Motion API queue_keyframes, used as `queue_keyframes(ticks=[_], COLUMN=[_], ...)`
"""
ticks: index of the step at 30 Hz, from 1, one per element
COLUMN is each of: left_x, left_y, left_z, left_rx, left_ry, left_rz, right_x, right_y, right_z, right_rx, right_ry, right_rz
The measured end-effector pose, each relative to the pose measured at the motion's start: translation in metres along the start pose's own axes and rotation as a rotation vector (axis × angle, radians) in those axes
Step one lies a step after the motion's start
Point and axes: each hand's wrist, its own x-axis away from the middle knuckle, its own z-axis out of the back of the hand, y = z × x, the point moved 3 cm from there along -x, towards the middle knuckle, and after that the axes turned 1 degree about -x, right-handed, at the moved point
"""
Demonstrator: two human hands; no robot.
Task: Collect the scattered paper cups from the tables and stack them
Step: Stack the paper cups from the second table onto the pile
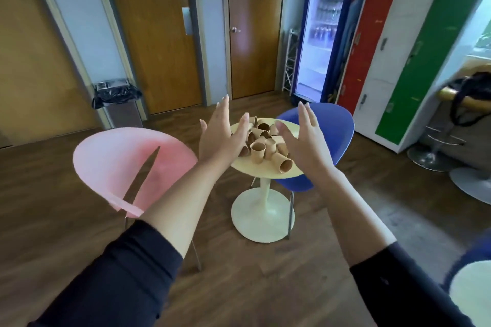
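Note:
Several brown paper cups (258,152) lie jumbled on a small round cream table (265,171) in the middle of the view; some stand upright, others lie on their sides, like one near the front edge (283,163). My left hand (221,135) is stretched out in front of the table's left side, fingers spread, holding nothing. My right hand (303,138) is raised over the table's right side, palm inward and fingers apart, also empty. Both hands hide part of the pile.
A pink chair (127,167) stands left of the table and a blue chair (334,125) behind it on the right. A bin (119,103) is by the doors, a drinks fridge (321,34) and lockers at the right. Another cream table edge (470,292) shows bottom right.

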Motion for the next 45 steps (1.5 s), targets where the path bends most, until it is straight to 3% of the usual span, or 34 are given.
queue_keyframes(ticks=[9, 18, 32, 45], left_x=[-0.164, -0.281, -0.459, -0.528], left_y=[-0.016, -0.012, 0.012, -0.031], left_z=[-0.002, -0.077, -0.224, -0.291], left_rx=[-0.008, -0.005, 0.091, 0.052], left_ry=[0.029, 0.028, 0.045, -0.079], left_rz=[-0.225, -0.299, -0.218, -0.12], right_x=[-0.13, -0.251, -0.457, -0.535], right_y=[-0.024, 0.017, 0.124, 0.178], right_z=[-0.039, -0.054, -0.059, -0.113], right_rx=[0.165, 0.326, 0.338, 0.327], right_ry=[0.174, 0.174, 0.114, 0.03], right_rz=[0.038, -0.012, -0.01, -0.077])
